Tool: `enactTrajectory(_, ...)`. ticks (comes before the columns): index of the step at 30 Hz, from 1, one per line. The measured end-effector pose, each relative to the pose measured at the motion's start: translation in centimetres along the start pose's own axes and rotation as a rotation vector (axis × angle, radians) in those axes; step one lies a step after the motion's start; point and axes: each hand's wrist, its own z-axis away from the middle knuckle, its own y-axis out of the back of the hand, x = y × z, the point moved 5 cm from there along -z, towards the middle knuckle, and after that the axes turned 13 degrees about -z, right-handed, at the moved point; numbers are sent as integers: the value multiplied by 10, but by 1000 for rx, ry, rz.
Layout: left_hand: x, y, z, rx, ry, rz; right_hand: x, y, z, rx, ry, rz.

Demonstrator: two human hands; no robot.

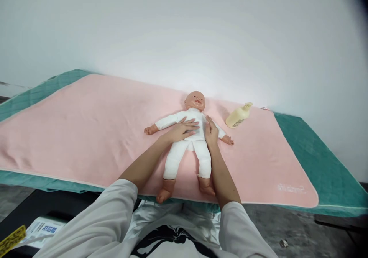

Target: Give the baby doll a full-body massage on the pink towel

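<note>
A baby doll [197, 116] with a white cloth body and bare plastic head, hands and feet lies on its back on a pink mat [109, 124]. Its head points away from me and its arms are spread. My left hand [184, 130] rests flat on the doll's belly, fingers stretched out and a little apart. Along the doll's side, at the right, my right hand [211, 132] lies against the torso with its fingers extended. Neither hand grips anything. To the right of the doll stands a pale yellow pump bottle [238, 116], apart from both hands.
Under the mat is a green quilted cover [322, 162] on the table, which meets a white wall [184, 32]. Below the left front edge, a white printed packet [43, 229] sits on a dark surface, near a yellow patterned strip [13, 240]. A small object [283, 243] lies on the grey floor.
</note>
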Motion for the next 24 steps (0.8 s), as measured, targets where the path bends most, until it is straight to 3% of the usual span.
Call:
enactTrajectory(5,-15,-1,1,76,199,-144,-6,3,4,-10,14,-103)
enactTrajectory(11,-32,-2,4,157,466,-277,-27,-7,13,-324,54,-255)
enactTrajectory(13,-36,1,8,213,527,-350,-31,-8,14,-368,55,-242)
enactTrajectory(17,-40,8,15,315,596,-496,-35,-2,15,-380,59,-221)
enactTrajectory(24,-43,7,16,290,606,-500,-38,-7,28,-515,35,-287)
